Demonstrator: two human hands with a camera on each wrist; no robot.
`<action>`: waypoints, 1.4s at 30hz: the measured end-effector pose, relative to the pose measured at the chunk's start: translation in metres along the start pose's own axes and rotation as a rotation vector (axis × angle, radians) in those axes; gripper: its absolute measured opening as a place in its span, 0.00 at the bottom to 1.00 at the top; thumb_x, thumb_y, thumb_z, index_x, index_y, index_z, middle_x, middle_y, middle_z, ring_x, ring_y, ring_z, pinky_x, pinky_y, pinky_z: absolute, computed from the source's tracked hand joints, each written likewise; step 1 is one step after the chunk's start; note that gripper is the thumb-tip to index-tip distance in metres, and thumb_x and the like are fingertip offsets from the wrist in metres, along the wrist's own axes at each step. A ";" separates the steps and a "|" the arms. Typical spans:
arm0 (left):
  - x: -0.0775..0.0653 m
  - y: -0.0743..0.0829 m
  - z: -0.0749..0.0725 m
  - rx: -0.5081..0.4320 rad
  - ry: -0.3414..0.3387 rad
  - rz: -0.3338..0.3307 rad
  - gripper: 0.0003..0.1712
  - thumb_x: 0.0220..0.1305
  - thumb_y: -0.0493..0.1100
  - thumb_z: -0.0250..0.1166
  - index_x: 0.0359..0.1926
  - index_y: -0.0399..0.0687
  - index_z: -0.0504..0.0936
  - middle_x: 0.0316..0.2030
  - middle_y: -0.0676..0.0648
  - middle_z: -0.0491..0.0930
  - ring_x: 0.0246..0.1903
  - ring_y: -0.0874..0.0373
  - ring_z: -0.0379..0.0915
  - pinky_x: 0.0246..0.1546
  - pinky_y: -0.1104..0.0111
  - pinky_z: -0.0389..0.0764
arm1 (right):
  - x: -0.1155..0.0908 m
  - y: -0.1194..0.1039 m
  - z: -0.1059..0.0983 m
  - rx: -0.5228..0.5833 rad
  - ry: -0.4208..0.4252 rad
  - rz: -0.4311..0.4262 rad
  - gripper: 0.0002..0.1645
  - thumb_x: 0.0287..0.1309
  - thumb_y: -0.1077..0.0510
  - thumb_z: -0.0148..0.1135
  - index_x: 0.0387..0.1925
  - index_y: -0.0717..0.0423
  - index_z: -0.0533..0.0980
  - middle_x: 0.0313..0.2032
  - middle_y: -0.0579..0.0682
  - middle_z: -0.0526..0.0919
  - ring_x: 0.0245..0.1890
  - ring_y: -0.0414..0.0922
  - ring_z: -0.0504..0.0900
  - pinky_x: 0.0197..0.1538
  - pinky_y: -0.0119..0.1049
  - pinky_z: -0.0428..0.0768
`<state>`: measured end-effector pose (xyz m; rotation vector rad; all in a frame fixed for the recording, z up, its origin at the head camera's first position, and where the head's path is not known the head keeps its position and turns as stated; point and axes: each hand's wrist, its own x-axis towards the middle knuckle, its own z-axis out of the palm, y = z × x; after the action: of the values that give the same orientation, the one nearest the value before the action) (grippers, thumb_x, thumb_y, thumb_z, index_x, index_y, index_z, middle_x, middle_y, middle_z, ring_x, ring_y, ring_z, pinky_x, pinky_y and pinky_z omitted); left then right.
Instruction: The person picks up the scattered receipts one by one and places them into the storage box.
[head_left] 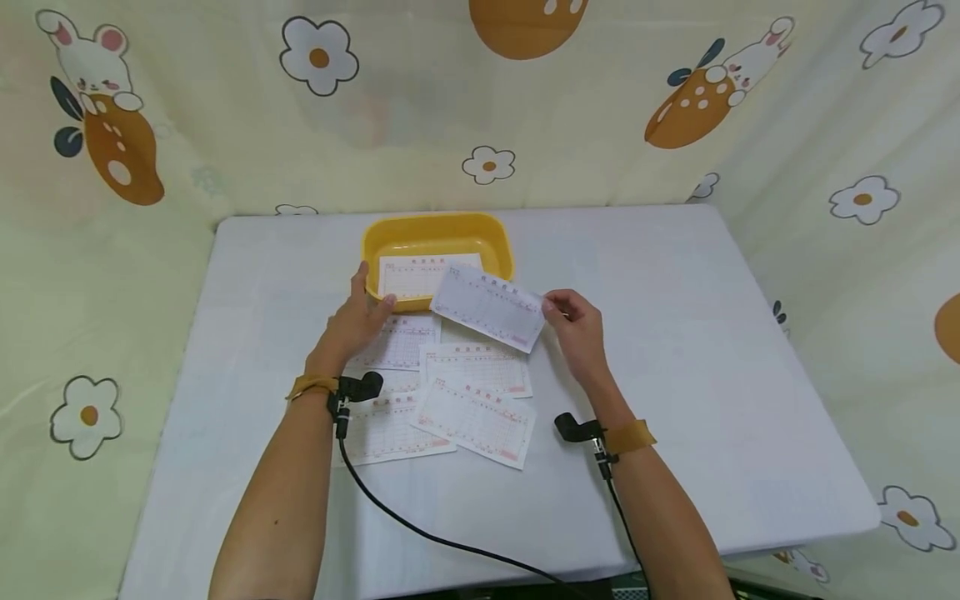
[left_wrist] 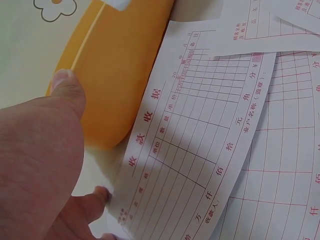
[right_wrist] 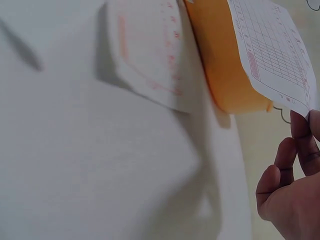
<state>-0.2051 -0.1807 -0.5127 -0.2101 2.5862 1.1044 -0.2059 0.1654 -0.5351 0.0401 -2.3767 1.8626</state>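
Note:
A yellow plastic tray point(head_left: 438, 223) stands at the back of the table with a printed receipt slip point(head_left: 405, 279) lying in it. My left hand point(head_left: 356, 325) holds the tray's front left corner, thumb at the front rim and fingers along the left side. Between thumb and fingers, my right hand point(head_left: 579, 333) pinches the right end of another receipt slip point(head_left: 491, 307). That slip is raised and tilted, its left end overlapping the tray's front right rim in the head view. In the right wrist view the held slip point(right_wrist: 272, 55) bends slightly near the fingertips.
Several more receipt slips point(head_left: 476, 421) lie loosely overlapped on the white table point(head_left: 675, 375) in front of the tray. A black cable point(head_left: 442, 537) runs from the left wrist camera across the table's front. A patterned curtain point(head_left: 420, 108) hangs behind the table.

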 end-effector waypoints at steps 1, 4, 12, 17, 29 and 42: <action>0.000 -0.001 0.000 0.000 0.001 0.005 0.51 0.70 0.67 0.47 0.74 0.70 0.19 0.76 0.40 0.43 0.72 0.32 0.43 0.66 0.33 0.37 | 0.003 -0.001 0.001 0.004 0.006 -0.007 0.11 0.67 0.61 0.58 0.47 0.63 0.79 0.43 0.55 0.81 0.40 0.44 0.77 0.39 0.27 0.76; 0.001 -0.003 -0.001 0.007 0.003 0.033 0.51 0.70 0.67 0.47 0.74 0.68 0.19 0.76 0.39 0.43 0.72 0.33 0.43 0.67 0.33 0.37 | 0.011 -0.005 0.004 0.011 0.023 -0.034 0.11 0.67 0.60 0.59 0.46 0.63 0.79 0.42 0.53 0.81 0.39 0.44 0.77 0.39 0.27 0.76; 0.005 -0.007 -0.001 0.002 0.004 0.039 0.50 0.69 0.69 0.46 0.74 0.71 0.19 0.77 0.41 0.43 0.73 0.35 0.44 0.68 0.34 0.37 | 0.032 -0.027 0.013 0.013 0.033 -0.061 0.11 0.66 0.60 0.59 0.45 0.63 0.79 0.41 0.53 0.81 0.39 0.44 0.77 0.41 0.28 0.76; 0.004 -0.006 0.000 0.009 0.002 0.038 0.50 0.69 0.69 0.45 0.74 0.70 0.19 0.77 0.41 0.42 0.73 0.35 0.44 0.68 0.35 0.38 | 0.044 -0.039 0.019 -0.013 0.027 -0.050 0.12 0.67 0.61 0.58 0.47 0.64 0.78 0.44 0.55 0.81 0.40 0.45 0.76 0.42 0.29 0.76; 0.003 -0.005 -0.002 0.001 -0.001 0.015 0.50 0.70 0.68 0.46 0.73 0.73 0.19 0.76 0.41 0.44 0.72 0.33 0.45 0.67 0.34 0.37 | 0.072 -0.060 0.036 -0.034 0.013 -0.110 0.10 0.67 0.59 0.59 0.44 0.61 0.79 0.40 0.51 0.81 0.38 0.44 0.77 0.42 0.31 0.76; 0.006 -0.009 -0.004 -0.012 -0.004 0.037 0.49 0.69 0.69 0.46 0.73 0.73 0.20 0.77 0.41 0.43 0.73 0.34 0.44 0.67 0.34 0.41 | 0.104 -0.066 0.050 -0.134 -0.043 -0.096 0.11 0.69 0.57 0.56 0.47 0.57 0.78 0.42 0.49 0.79 0.42 0.44 0.74 0.46 0.31 0.77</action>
<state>-0.2099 -0.1899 -0.5180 -0.1636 2.5902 1.1322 -0.3064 0.1068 -0.4711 0.1793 -2.4750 1.6737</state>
